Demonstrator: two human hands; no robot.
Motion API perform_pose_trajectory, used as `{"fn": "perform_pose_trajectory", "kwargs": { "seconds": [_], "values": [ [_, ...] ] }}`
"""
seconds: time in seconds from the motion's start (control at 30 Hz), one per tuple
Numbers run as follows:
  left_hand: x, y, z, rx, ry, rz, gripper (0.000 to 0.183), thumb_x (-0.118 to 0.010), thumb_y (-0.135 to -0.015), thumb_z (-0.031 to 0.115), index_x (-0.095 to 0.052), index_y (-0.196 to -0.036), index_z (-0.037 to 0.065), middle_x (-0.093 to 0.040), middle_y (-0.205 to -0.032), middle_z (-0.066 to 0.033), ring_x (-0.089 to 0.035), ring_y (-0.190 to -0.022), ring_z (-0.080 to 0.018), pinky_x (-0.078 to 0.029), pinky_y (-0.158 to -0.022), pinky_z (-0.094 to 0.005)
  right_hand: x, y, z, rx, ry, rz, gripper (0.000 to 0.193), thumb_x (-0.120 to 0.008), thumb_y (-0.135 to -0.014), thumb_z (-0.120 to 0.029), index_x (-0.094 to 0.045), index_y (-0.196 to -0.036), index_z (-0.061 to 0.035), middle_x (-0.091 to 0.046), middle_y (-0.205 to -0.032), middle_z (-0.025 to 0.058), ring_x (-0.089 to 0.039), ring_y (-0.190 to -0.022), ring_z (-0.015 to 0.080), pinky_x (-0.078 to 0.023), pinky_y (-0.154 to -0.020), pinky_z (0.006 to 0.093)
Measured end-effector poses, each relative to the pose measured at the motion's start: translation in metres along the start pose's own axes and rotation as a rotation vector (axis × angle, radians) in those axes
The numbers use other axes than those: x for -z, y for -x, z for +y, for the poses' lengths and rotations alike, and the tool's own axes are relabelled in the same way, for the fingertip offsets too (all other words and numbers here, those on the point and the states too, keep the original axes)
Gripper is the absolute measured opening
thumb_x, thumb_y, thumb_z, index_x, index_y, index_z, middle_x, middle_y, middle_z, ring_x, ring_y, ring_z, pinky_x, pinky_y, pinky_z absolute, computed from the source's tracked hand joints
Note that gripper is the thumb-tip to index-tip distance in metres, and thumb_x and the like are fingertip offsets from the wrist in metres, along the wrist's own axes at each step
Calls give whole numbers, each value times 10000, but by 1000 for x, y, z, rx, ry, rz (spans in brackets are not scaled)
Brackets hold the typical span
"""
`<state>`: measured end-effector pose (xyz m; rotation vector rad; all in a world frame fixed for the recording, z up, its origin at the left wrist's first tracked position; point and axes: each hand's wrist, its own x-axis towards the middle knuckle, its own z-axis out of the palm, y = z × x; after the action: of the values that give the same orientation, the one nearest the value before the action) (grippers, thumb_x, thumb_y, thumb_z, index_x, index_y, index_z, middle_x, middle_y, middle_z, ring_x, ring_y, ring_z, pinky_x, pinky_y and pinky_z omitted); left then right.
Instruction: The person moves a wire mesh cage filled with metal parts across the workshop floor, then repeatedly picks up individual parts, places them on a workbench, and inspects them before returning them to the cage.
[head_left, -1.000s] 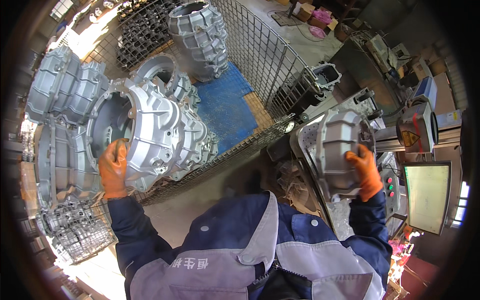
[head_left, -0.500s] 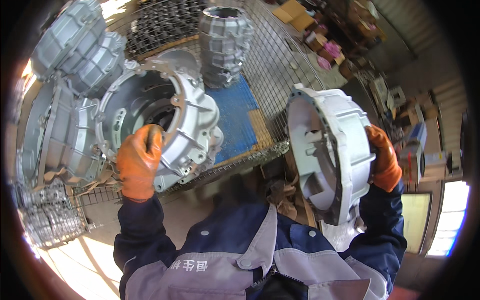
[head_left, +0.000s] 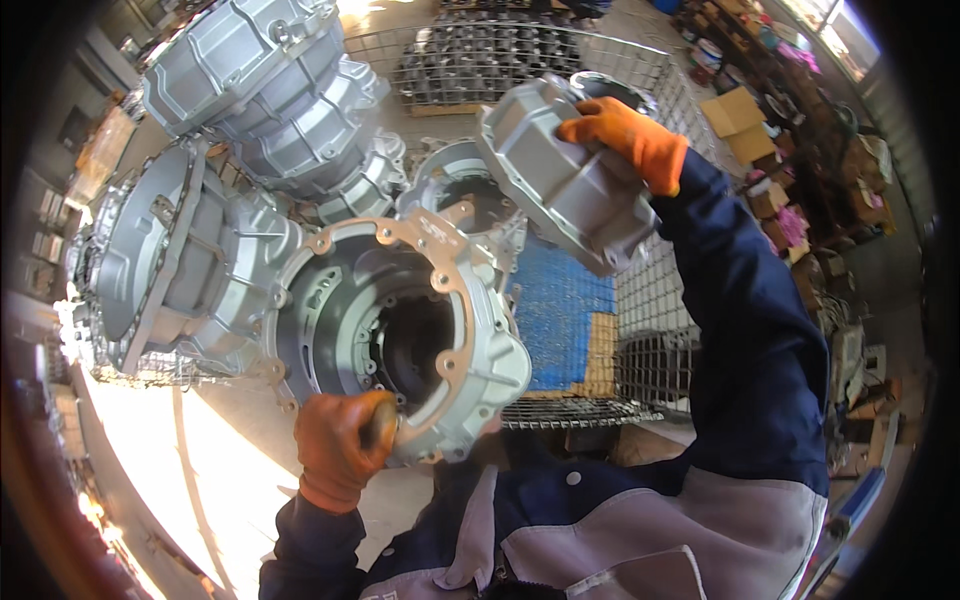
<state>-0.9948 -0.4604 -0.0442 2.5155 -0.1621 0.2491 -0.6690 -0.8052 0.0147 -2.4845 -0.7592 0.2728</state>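
While hands (head_left: 480, 300) grip housings (head_left: 400, 330)

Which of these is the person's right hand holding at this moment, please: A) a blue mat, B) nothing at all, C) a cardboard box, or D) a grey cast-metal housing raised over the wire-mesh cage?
D: the orange-gloved right hand grips the grey cast-metal housing held up above the wire-mesh cage.
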Motion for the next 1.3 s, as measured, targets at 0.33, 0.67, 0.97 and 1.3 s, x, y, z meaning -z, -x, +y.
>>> {"fn": "perform_pose_trajectory", "kwargs": {
  "seconds": [0.33,0.67,0.97,1.3],
  "values": [
    [2,-28,22,130,-192,-87,189,-624,-661,117,-746,-802,86,-578,-556,-107,-567,-550,-313,-451,-571,-382,-152,-177,69,9,352,-41,342,-698,-785,-374,-739,-1002,-113,-724,-977,171,-693,-940,352,-541,-830,461],
    [-12,-40,13,113,-188,-86,320,-667,-666,376,-746,-883,155,-573,-609,-78,-582,-617,-314,-460,-643,-414,-250,-163,98,-22,382,-106,262,-619,-833,-223,-738,-1056,-155,-735,-1060,123,-698,-1017,300,-505,-852,452],
    [-22,-51,18,83,-173,-98,351,-569,-817,411,-747,-881,115,-570,-595,-84,-579,-594,-313,-466,-650,-424,-128,-164,202,-223,214,461,390,-671,-826,-434,-670,-1001,-85,-714,-977,147,-679,-946,335,-506,-844,444],
    [-31,-66,33,197,-191,-115,354,-542,-716,367,-743,-755,78,-572,-591,-94,-569,-638,-309,-452,-657,-421,-8,-158,357,-650,642,168,835,-754,-703,-622,-557,-1330,-106,-659,-1227,194,-626,-1151,352,-468,-968,478]
  ]
}}
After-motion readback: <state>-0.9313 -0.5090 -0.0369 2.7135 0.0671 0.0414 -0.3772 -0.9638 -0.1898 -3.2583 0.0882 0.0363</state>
